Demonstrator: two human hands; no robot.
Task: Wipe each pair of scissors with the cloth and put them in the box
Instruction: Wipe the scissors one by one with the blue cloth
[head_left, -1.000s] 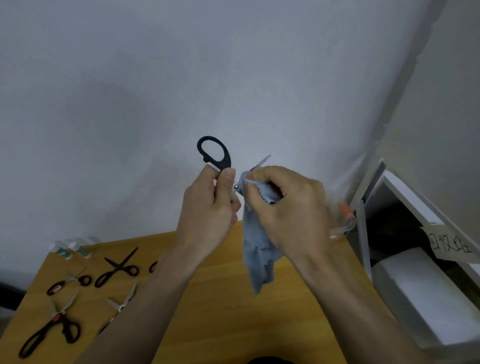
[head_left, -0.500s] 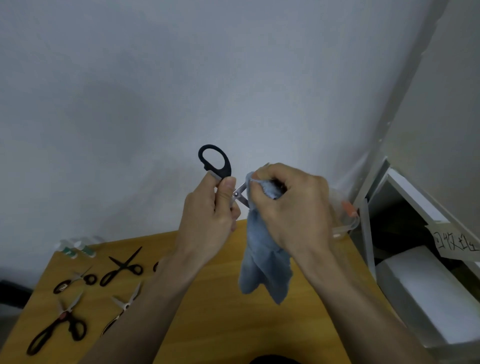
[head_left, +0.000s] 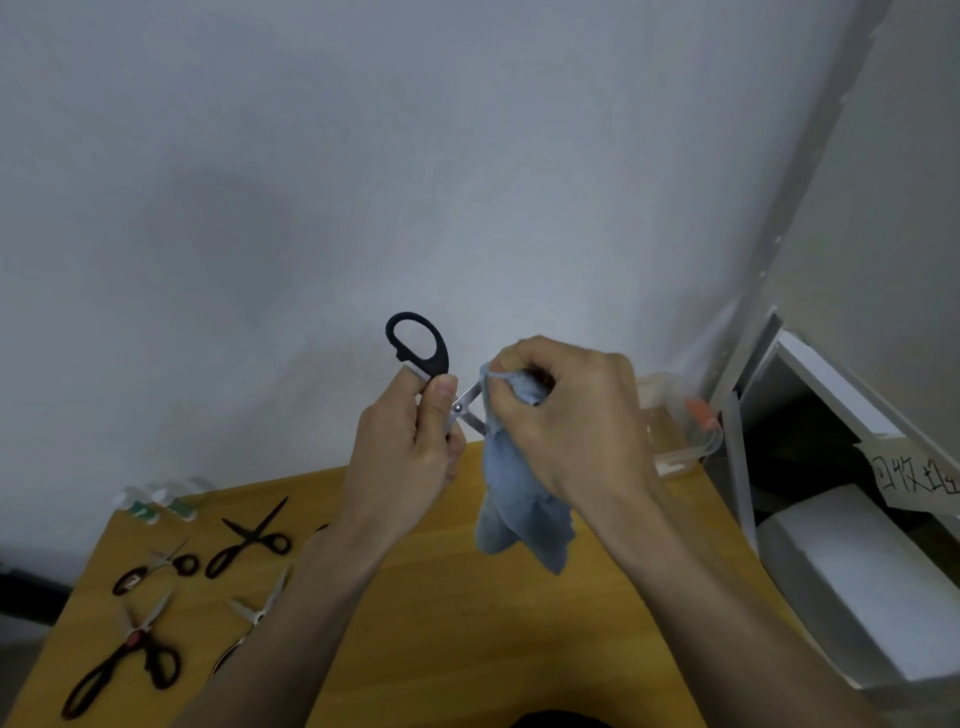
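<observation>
Slid closer along blades toward pivot vs 0.5 s ago: right hand (head_left: 566, 415), fingers pinching cloth (head_left: 519, 499) round blades. Left hand (head_left: 405, 452) gripping scissors (head_left: 423, 358) by lower handle, blades open just beside right fingers. Wipe prob. nearly done; box (head_left: 675, 431) behind right hand, four-plus pairs waiting on tabletop (head_left: 441, 623), lower left.

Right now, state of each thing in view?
black-handled scissors: blades apart, held off the table
left hand: grips the handle
blue cloth: bunched over the blades, tail hanging
right hand: pinches the cloth
clear box: open, on the table's far corner
</observation>
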